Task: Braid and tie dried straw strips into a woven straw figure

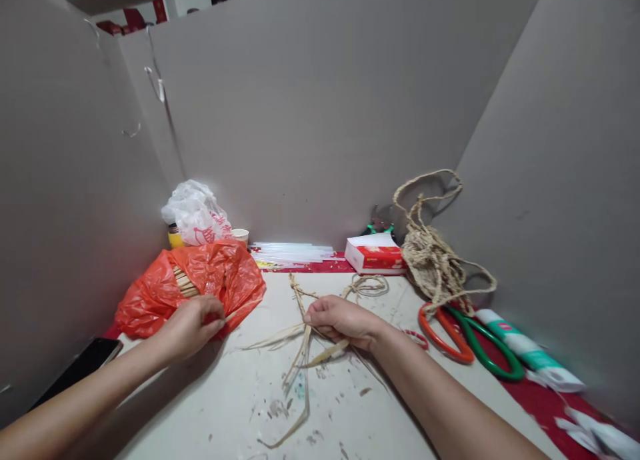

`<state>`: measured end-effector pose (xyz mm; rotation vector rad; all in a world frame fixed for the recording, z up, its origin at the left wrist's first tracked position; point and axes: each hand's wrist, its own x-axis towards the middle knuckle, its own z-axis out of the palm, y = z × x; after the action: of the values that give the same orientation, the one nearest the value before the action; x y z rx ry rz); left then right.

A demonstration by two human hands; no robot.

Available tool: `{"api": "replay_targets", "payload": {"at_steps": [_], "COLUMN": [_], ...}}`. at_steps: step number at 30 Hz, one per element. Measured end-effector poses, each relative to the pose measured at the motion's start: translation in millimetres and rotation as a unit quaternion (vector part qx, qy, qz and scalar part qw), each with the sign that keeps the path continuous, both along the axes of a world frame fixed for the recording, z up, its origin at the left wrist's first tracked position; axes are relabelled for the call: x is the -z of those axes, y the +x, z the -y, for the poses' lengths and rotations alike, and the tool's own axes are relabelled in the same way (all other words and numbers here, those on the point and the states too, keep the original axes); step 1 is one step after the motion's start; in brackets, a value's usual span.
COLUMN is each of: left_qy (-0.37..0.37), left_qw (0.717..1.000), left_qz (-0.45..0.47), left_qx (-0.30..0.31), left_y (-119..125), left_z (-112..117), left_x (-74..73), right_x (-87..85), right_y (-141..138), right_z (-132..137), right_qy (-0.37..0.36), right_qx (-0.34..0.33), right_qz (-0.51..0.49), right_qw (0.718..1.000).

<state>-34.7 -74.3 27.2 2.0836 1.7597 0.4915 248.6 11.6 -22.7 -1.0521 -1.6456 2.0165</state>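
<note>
My right hand (345,320) pinches a thin braided cord of dry straw (299,299) over the middle of the board. Loose straw ends (306,360) fan out from below its fingertips toward me and to the left. To the left, my left hand (197,323) is closed in front of an orange-red plastic bag (155,293). From its fingertips a thin pale strand (244,308) runs out to the right along the bag. A bundle of straw-coloured strips (186,283) shows through the bag's opening. Behind my right hand lies a small coil of cord (370,285).
At right lie a heap of rope (433,260), scissors with red and green handles (493,360) and a white-and-green roll (530,347). Along the back are a red-and-white box (375,255), translucent sticks (295,252) and a white bag (195,210). A phone (80,367) lies at left. Grey partitions enclose the table.
</note>
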Motion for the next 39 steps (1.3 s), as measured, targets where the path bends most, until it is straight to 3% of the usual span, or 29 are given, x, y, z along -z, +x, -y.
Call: {"api": "replay_targets", "payload": {"at_steps": [5, 9, 11, 16, 21, 28, 34, 39], "left_qy": [-0.086, -0.173, -0.172, -0.046, -0.054, -0.167, -0.278, -0.251], "left_qw": [0.975, 0.94, 0.941, 0.978, 0.974, 0.926, 0.846, 0.857], "left_qz": [0.201, 0.284, 0.283, 0.18, 0.2, 0.335, 0.454, 0.45], "left_qx": [0.046, 0.07, 0.068, 0.09, 0.094, 0.037, -0.026, -0.028], "left_y": [45, 72, 80, 88, 89, 98, 110, 112], "left_z": [-8, -20, -25, -30, -32, -43, -42, -42], "left_x": [-10.1, 5.3, 15.3, 21.8, 18.4, 40.4, 43.6, 47.5], "right_x": [1.2, 1.2, 0.7, -0.6, 2.1, 5.7, 3.4, 3.9], "right_y": [2, 3, 3, 3, 3, 7, 5, 5], "right_z": [-1, -1, -1, -1, -1, -3, -2, -2], "right_qy": [-0.014, -0.012, -0.011, -0.011, -0.018, -0.039, -0.04, -0.04], "right_qx": [0.002, 0.004, 0.007, 0.008, 0.013, 0.006, 0.012, 0.012], "right_qz": [-0.011, -0.01, -0.005, -0.012, -0.02, -0.034, -0.021, -0.033], "right_qw": [1.0, 1.0, 1.0, 1.0, 1.0, 0.999, 0.999, 0.999]}}
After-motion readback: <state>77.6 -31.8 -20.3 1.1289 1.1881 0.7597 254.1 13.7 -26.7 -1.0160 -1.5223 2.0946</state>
